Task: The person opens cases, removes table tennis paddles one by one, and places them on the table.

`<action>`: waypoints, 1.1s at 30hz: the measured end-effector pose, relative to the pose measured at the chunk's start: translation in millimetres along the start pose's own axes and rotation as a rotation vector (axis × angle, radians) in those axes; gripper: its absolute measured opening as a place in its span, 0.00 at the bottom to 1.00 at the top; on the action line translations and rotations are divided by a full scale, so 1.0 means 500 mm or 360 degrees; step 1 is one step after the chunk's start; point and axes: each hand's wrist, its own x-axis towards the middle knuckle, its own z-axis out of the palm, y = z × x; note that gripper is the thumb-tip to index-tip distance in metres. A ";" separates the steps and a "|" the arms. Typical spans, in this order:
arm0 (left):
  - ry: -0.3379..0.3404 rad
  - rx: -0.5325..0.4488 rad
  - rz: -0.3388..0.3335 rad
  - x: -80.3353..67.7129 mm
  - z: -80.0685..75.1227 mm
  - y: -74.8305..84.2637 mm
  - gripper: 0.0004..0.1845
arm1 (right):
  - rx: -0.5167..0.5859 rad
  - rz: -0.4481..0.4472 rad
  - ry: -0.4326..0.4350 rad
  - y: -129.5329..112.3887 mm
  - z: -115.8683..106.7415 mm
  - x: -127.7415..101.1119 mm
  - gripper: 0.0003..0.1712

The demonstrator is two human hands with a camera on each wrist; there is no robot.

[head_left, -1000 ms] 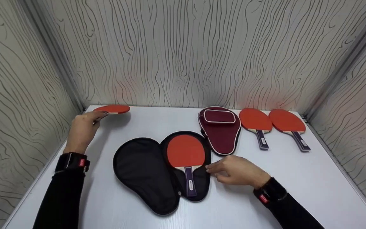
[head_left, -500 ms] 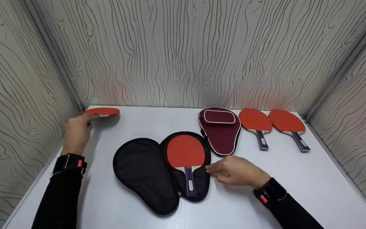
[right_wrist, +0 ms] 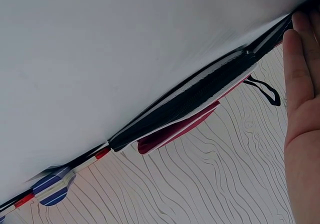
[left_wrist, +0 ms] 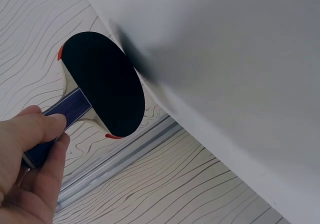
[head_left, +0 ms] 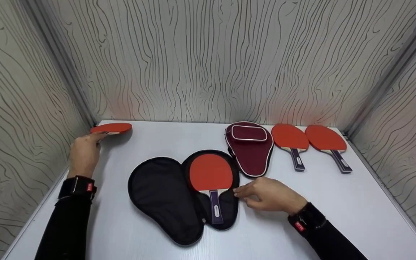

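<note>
over white table (head_left: pixel 150 139), left hand (head_left: pixel 83 153) grips paddle (head_left: pixel 111 128) handle.

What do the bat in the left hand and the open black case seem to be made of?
The held bat looks like pale wood with matte rubber faces, red above and black beneath, as the left wrist view shows, plus a blue-striped handle. The open black case seems soft, dull woven fabric with a zip edge, probably nylon.
</note>
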 end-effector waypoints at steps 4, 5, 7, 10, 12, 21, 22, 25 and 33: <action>-0.0073 0.0064 0.0010 0.004 -0.003 -0.010 0.22 | 0.0013 0.0007 -0.0004 0.001 0.000 0.001 0.20; -0.0102 0.0077 0.0004 0.005 -0.003 -0.012 0.22 | 0.0015 0.0009 -0.0003 0.001 0.000 0.001 0.20; -0.0177 0.0089 -0.0002 0.008 -0.005 -0.016 0.23 | 0.0020 0.0009 -0.0004 0.002 0.001 0.002 0.20; -0.0296 0.0072 -0.0001 0.008 -0.008 -0.021 0.25 | 0.0023 -0.0005 0.0005 0.002 0.002 0.002 0.20; -0.0386 0.0052 -0.0004 0.007 -0.010 -0.023 0.26 | 0.0029 -0.0012 0.0009 0.002 0.003 0.002 0.20; -0.0774 0.0101 -0.0079 0.012 -0.007 -0.030 0.30 | 0.0024 -0.0015 0.0005 0.001 0.002 0.002 0.20; -0.0807 0.0119 -0.0070 0.012 -0.006 -0.031 0.31 | 0.0021 -0.0016 0.0002 0.001 0.002 0.003 0.20; -0.0882 0.0174 -0.0015 0.012 -0.001 -0.036 0.33 | 0.0021 -0.0016 -0.0004 0.000 0.002 0.003 0.20; -0.0937 0.0168 0.0133 0.009 0.010 -0.041 0.18 | 0.0046 -0.0022 0.0013 -0.001 0.000 0.001 0.20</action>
